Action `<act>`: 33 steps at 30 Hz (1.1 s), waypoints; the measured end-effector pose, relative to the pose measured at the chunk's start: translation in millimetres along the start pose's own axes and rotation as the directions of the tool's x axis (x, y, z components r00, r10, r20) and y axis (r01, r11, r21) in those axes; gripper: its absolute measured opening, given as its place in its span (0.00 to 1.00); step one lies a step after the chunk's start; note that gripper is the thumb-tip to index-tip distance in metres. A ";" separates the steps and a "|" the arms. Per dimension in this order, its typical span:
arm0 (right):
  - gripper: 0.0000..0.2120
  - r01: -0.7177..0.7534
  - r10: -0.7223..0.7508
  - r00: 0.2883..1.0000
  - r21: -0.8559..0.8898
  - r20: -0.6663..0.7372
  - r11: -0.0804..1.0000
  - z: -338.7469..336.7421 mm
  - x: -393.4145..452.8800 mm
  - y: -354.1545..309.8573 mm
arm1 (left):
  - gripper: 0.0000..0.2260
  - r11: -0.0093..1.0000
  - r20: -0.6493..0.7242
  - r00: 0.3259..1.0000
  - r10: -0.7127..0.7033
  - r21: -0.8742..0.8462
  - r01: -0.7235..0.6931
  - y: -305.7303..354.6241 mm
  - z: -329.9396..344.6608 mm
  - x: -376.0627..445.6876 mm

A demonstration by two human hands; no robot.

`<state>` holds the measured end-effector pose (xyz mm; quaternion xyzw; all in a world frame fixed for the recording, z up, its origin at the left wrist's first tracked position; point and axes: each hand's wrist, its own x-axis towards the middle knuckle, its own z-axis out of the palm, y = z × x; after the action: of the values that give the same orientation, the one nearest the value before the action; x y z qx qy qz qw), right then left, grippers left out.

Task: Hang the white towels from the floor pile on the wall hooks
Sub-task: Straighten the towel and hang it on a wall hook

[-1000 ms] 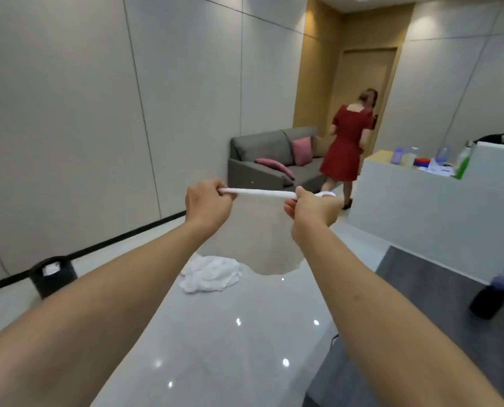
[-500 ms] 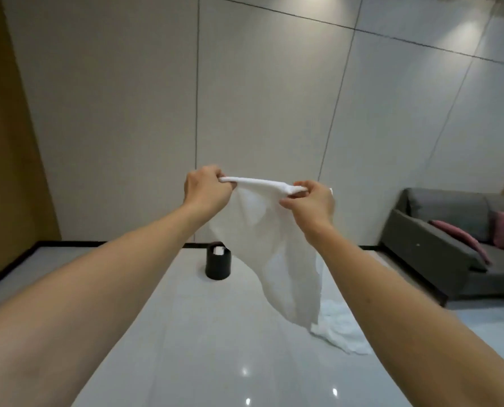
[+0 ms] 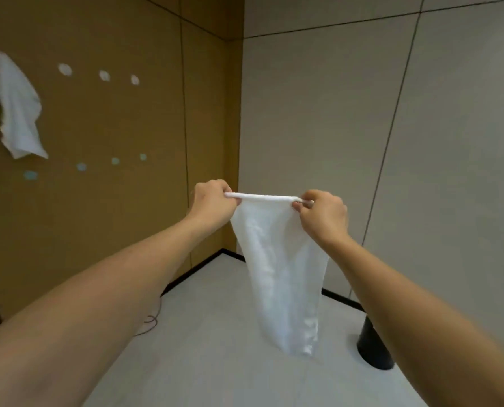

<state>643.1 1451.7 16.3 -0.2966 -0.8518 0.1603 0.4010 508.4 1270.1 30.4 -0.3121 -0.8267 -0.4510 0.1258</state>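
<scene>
Pinched at its two upper corners, a white towel (image 3: 277, 271) is held out at arm's length in front of the room corner: the left hand (image 3: 212, 205) grips one end of the rolled top edge with curled fingers, and the right hand (image 3: 324, 214) grips the other end between thumb and curled fingers. Between both grips the top edge is stretched taut and level, and the cloth below is let hang freely above the floor (image 3: 215, 333), narrowing toward its lower end.

To the left a brown wall (image 3: 112, 201) is seen, met at the corner by a grey panelled wall (image 3: 318, 113). On the brown wall a second white towel (image 3: 18, 110) is hung high up at the left, draped in uneven folds. Beside it a row of round white wall hooks (image 3: 104, 75) is fixed, and a lower row of pale blue-green ones (image 3: 82, 167) runs beneath. By the right forearm a black bin (image 3: 372, 348) is stood on the floor, partly hidden. A thin dark cable (image 3: 151, 320) is laid near the brown wall's base.
</scene>
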 end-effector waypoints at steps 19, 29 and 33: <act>0.08 0.288 -0.402 0.889 0.416 0.219 0.862 330.5 239.7 -188.0 | 0.07 0.972 -0.226 0.971 -0.082 0.195 0.128 -253.0 -73.5 290.4; 0.07 0.299 -0.461 0.850 0.486 0.256 0.821 495.7 368.5 -300.3 | 0.08 0.956 -0.261 0.965 -0.022 0.276 0.097 -371.7 -130.8 449.6; 0.09 0.299 -0.511 0.839 0.627 0.186 0.719 560.3 409.3 -343.3 | 0.08 0.957 -0.311 0.950 -0.022 0.267 0.110 -414.8 -149.3 501.9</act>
<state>-127.9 1426.3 81.0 0.0683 -0.8635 0.3657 0.3405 -152.0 1183.7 83.2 -0.1896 -0.8630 -0.3757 0.2795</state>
